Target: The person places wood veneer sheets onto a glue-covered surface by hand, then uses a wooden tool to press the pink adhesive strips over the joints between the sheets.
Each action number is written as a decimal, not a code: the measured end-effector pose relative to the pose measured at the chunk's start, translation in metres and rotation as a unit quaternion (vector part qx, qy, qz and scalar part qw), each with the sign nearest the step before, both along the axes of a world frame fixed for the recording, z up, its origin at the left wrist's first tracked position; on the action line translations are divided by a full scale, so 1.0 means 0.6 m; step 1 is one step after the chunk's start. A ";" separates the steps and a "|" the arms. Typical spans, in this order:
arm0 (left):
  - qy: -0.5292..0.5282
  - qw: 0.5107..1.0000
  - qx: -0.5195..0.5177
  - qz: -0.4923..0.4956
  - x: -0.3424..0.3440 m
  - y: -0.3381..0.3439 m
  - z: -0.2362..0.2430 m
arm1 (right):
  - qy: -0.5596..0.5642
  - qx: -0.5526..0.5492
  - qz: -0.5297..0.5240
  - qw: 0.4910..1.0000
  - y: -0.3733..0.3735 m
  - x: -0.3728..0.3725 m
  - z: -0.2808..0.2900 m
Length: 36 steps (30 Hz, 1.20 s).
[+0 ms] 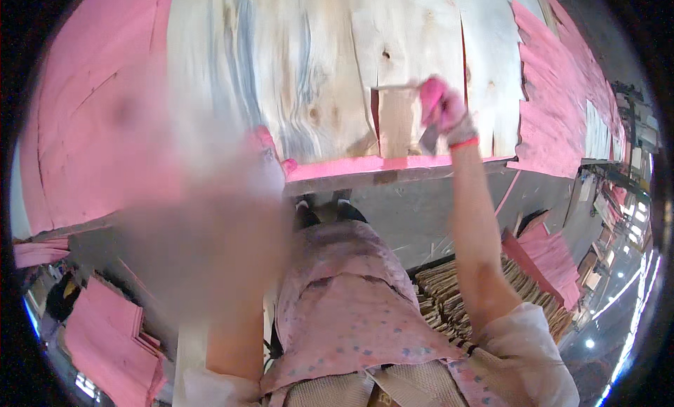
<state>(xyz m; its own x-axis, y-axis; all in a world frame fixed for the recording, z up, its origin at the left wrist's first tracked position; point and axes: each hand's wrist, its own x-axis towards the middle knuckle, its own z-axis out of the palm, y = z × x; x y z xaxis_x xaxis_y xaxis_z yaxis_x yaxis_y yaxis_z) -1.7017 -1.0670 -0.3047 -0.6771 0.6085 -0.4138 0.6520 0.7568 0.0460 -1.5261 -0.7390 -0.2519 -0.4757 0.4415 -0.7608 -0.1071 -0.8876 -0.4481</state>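
Note:
A pale wood veneer sheet (337, 63) with knots, grey streaks and splits lies over a pink layer. A small tan veneer piece (399, 126) sits near its front edge, beside a dark red gap. My right hand (446, 109), in a pink-stained glove with a red cuff, is closed beside that piece. A flat grey blade (428, 137) juts from under it; the handle is hidden. My left hand (270, 158) is at the sheet's front edge, pink thumb and fingertips apart, seemingly holding nothing. A blurry smear covers much of that hand and forearm.
Pink sheets (554, 91) continue to the right, and a pink sheet (98, 126) covers the left. Stacked pink sheets (105, 337) are at lower left. A pile of veneer strips (449, 295) and pink scraps (544, 259) lie at lower right.

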 end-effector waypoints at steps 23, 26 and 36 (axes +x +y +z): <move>-0.024 0.997 -0.061 0.039 -0.006 0.044 0.029 | -0.191 0.269 0.327 0.885 -0.134 0.103 -0.116; -0.055 0.995 -0.069 0.054 -0.006 0.048 0.035 | -0.159 0.221 0.340 0.900 -0.184 0.050 -0.085; -0.005 1.000 -0.018 0.012 -0.002 0.029 0.011 | -0.463 0.597 0.547 0.361 0.051 0.023 -0.019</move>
<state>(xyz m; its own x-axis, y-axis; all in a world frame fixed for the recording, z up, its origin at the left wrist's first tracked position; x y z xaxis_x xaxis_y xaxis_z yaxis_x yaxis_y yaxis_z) -1.7031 -1.0497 -0.2983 -0.6879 0.5765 -0.4409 0.6326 0.7741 0.0251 -1.5123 -0.7082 -0.2635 -0.6484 0.6508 -0.3950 0.7008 0.7130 0.0243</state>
